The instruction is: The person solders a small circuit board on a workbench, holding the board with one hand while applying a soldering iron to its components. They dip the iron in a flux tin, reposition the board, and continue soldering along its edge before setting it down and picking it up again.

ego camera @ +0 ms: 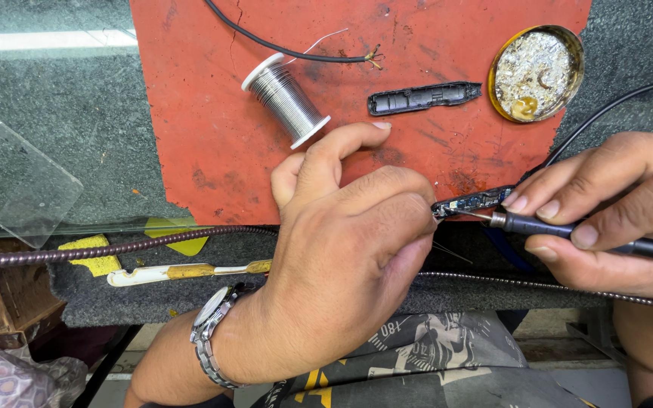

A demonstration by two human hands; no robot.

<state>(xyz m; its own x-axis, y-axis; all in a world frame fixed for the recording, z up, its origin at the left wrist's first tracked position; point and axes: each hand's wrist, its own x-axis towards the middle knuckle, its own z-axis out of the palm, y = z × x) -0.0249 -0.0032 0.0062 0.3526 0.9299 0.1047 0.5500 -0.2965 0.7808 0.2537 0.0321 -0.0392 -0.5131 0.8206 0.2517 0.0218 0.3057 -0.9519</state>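
My left hand (pixel 345 242) is curled at the front edge of a red mat (pixel 213 136), its fingertips pinching one end of a small dark circuit board (pixel 471 202). A thin wire strand sticks out below that hand. My right hand (pixel 614 215) grips a black soldering iron (pixel 568 230) like a pen, its metal tip touching the board. The iron's black cable (pixel 606 109) curves away to the upper right. A metal wristwatch (pixel 209 332) sits on my left wrist.
On the mat lie a spool of solder wire (pixel 286 100), a black plastic housing piece (pixel 421 98), a round yellow tin of flux (pixel 536 73) and a black wire with bare ends (pixel 296 51). A braided metal hose (pixel 85 251), a white-handled tool (pixel 183 271) and a clear plastic sheet (pixel 9 181) lie left.
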